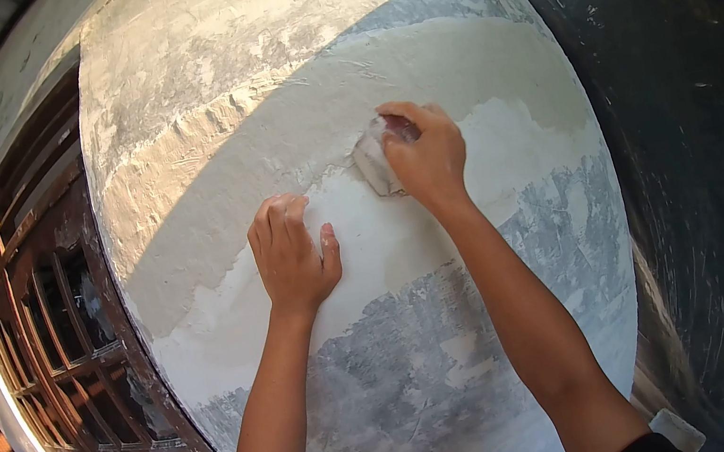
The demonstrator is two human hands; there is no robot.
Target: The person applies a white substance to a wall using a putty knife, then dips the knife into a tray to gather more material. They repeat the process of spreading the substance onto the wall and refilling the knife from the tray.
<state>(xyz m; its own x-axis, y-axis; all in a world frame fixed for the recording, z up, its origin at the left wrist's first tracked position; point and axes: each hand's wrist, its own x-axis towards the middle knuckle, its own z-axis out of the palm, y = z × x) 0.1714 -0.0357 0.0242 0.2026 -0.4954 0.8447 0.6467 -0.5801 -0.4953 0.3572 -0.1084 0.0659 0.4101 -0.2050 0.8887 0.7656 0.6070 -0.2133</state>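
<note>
A wall (378, 319) fills the middle of the view, with a band of pale, smooth coating across rougher grey plaster. My right hand (431, 152) grips a whitish, coated scraper-like tool (376, 164) with a dark reddish part under my fingers; its flat side lies against the wall near the coating's upper edge. To the left and a little lower is my left hand (295, 252), its thumb apart from its slightly bent fingers, which rest near or on the wall. Nothing shows in it, and there is white residue on its fingertips.
A brown wooden window frame (56, 373) with bars and panes stands at the left. Along the right runs a dark, scratched panel (690, 123). A pale object (677, 432) sits at the bottom right, beside my right sleeve. Sunlight falls on the wall's upper left.
</note>
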